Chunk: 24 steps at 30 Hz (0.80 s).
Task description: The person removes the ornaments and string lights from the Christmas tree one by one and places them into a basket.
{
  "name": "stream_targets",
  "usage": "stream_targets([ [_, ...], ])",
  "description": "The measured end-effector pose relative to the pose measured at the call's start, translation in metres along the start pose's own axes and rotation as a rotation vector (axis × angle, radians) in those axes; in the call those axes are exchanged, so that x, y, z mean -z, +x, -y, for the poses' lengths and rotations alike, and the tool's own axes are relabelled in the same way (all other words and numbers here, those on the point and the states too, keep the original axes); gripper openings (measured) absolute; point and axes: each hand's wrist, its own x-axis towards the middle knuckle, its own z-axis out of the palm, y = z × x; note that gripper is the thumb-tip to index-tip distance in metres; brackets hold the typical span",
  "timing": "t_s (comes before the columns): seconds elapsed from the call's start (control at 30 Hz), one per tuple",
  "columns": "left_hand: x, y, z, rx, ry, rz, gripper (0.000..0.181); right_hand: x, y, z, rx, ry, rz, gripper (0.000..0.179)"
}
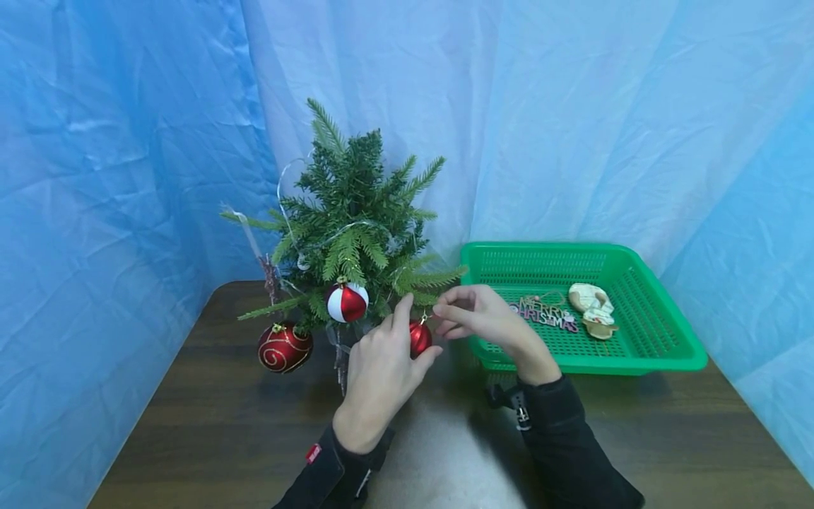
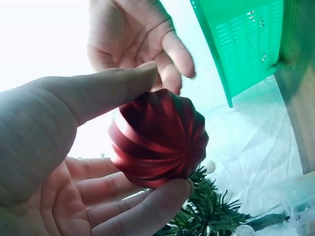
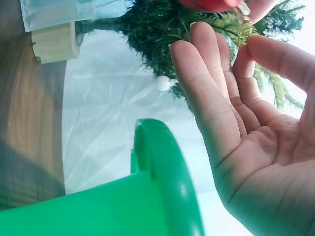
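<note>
A ridged red Christmas bauble (image 2: 160,140) sits between the thumb and fingers of my left hand (image 1: 381,360), at the lower right of a small Christmas tree (image 1: 356,191). Thumb and forefinger of my right hand (image 1: 486,322) pinch the gold hanging string (image 3: 244,34) above the bauble's cap; its other fingers extend loosely. The string is close to a low branch tip (image 1: 426,279). Left of the hands, a red and white bauble (image 1: 347,302) and a red bauble with gold swirls (image 1: 285,347) hang on the tree.
To the right stands a green basket (image 1: 661,362), its rim near my right hand. It contains a Merry Christmas sign (image 1: 547,314) and a cream-coloured ornament (image 1: 591,304). Blue cloth (image 1: 572,120) hangs behind the brown table (image 1: 210,424).
</note>
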Motion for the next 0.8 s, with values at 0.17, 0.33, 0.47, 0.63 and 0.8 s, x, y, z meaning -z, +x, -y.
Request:
stream_targets([
  [0.17, -0.0032, 0.0004, 0.0009, -0.023, 0.021, -0.008, 0.086, 0.0016, -0.0032, 0.0027, 0.011, -0.019, -0.02, 0.035],
  [0.33, -0.0043, 0.0006, 0.0016, -0.044, 0.049, -0.027, 0.084, 0.0031, -0.0048, 0.004, 0.03, -0.032, -0.036, 0.034],
  [0.47, -0.0045, 0.0008, 0.002, -0.043, 0.023, -0.045, 0.085, 0.0033, -0.0056, 0.0044, 0.043, -0.054, -0.049, 0.035],
  [0.63, -0.0066, 0.0012, 0.0035, -0.044, 0.013, -0.046, 0.094, 0.0034, -0.0074, 0.0052, 0.072, -0.079, -0.072, 0.031],
  [0.8, -0.0081, 0.0012, 0.0039, -0.055, 0.041, -0.043, 0.091, 0.0012, -0.0074, 0.0066, 0.082, -0.076, -0.097, 0.029],
])
